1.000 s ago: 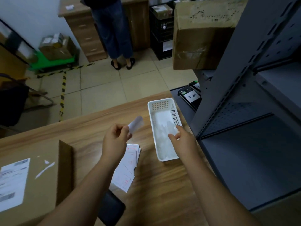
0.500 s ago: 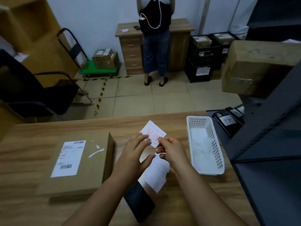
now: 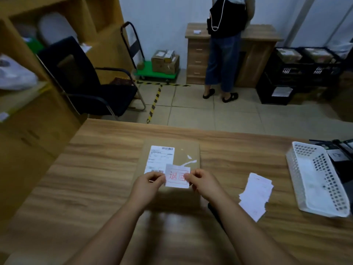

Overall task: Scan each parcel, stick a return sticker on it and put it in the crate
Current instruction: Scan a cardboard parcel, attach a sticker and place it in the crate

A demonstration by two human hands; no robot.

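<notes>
Sticker (image 3: 177,177), white with red characters, was held over the near half of a flat cardboard parcel (image 3: 188,150) that lay on a wooden table (image 3: 95,169) in front of the person wearing the camera. The left hand (image 3: 149,185) pinched the sticker's left edge between thumb and curled fingers, while the right hand (image 3: 202,183) pinched its right edge the same way, so the sticker was stretched flat between them. Whether it already touched the cardboard could not be told. Its upper left corner overlapped the lower right of the parcel's white shipping label (image 3: 159,158), which carried barcodes at top and bottom. A torn scrap of white tape (image 3: 191,161) marked the cardboard just beyond the sticker.

To the right of the parcel, apart from it, lay a loose stack of stickers (image 3: 256,196). Further right, near the table's edge, stood a white perforated basket (image 3: 299,180). A dark flat object (image 3: 214,211) showed partly beneath the right forearm.

Beyond the table a second person (image 3: 223,54) in cropped jeans stood facing a wooden cabinet (image 3: 196,54). Black crates (image 3: 298,73) holding boxes stood to the right of it, a green trolley (image 3: 156,73) with cartons to the left, and a black chair (image 3: 86,83) nearer the table.
</notes>
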